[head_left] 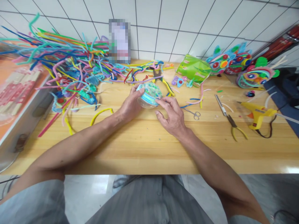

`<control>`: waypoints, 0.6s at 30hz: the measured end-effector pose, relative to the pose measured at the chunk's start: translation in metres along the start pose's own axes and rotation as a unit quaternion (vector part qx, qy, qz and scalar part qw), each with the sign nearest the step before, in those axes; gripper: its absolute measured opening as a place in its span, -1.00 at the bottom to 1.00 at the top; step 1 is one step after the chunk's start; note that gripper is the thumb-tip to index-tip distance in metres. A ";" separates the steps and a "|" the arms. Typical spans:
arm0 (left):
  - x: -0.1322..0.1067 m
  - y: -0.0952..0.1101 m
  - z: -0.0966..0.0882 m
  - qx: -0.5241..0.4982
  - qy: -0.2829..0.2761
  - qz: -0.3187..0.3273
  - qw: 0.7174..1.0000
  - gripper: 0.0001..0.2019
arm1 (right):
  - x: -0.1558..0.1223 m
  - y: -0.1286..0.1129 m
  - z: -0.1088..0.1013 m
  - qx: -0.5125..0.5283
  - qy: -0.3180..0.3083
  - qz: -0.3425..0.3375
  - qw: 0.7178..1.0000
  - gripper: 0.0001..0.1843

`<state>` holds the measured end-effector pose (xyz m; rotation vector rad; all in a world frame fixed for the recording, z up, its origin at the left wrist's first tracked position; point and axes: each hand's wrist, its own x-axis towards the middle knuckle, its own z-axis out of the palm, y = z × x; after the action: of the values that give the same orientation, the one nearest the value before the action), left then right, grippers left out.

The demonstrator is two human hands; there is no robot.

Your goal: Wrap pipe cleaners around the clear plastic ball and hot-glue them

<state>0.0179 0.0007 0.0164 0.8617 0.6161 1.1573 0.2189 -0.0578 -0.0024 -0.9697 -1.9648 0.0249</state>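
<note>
My left hand (130, 104) is wrapped round the left side of a small clear round container (149, 95) bound with light blue and green pipe cleaners. It rests on the wooden table (144, 146) near the middle. My right hand (171, 116) touches the container's right side, thumb and forefinger pinched on the blue pipe cleaner at its rim, the other fingers curled loosely above the table.
A big heap of coloured pipe cleaners (67, 65) fills the back left. Small scissors (193, 113), yellow-handled pliers (230, 119) and a yellow glue gun (257, 113) lie to the right. A green bag (193, 70) and finished pipe-cleaner figures (233, 60) stand at the back right.
</note>
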 end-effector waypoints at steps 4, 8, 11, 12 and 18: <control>0.001 -0.002 -0.002 0.019 0.010 0.011 1.000 -0.51 | -0.001 0.000 0.002 -0.016 -0.003 0.007 1.000 -0.50; 0.002 -0.007 -0.008 0.072 0.015 0.036 0.997 -0.46 | -0.002 -0.001 0.004 -0.011 0.009 0.018 1.000 -0.58; 0.002 -0.012 -0.017 0.156 0.010 0.084 0.984 -0.40 | -0.001 -0.004 0.004 0.026 0.026 0.052 0.998 -0.72; 0.002 -0.014 -0.020 0.192 0.005 0.108 0.975 -0.38 | 0.000 -0.005 0.004 0.046 0.032 0.069 0.996 -0.78; -0.003 -0.018 -0.034 0.382 -0.075 0.233 0.891 -0.34 | 0.003 -0.007 0.005 0.152 0.044 0.196 0.968 -0.88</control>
<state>-0.0008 0.0039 -0.0179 1.8368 0.7732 1.2611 0.2095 -0.0591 -0.0005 -1.1145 -1.6019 0.4849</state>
